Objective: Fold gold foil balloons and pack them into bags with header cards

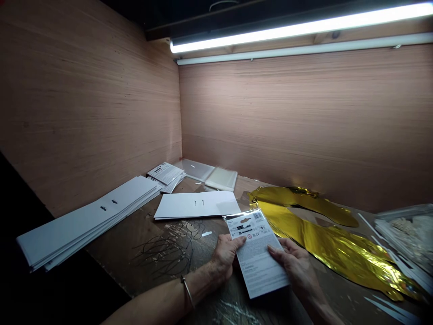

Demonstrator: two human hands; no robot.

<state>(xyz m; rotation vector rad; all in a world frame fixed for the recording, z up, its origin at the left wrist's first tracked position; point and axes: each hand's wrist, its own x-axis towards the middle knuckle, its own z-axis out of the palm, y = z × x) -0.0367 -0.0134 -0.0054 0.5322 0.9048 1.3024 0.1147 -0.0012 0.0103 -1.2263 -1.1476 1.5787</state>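
Both my hands hold one white printed card packet (256,253) over the worn wooden table (155,253). My left hand (225,257) grips its left edge, thumb on top near the printed symbols. My right hand (294,264) holds its right edge. A thin bracelet sits on my left wrist. A crumpled gold foil sheet (324,234) lies just right of the packet, spread toward the right edge.
A single white card (198,204) lies ahead of my hands. A long stack of white cards (88,221) lines the left wall. Printed cards (166,174) and clear plastic sleeves (216,176) sit in the far corner. A clear tray (406,234) is at right.
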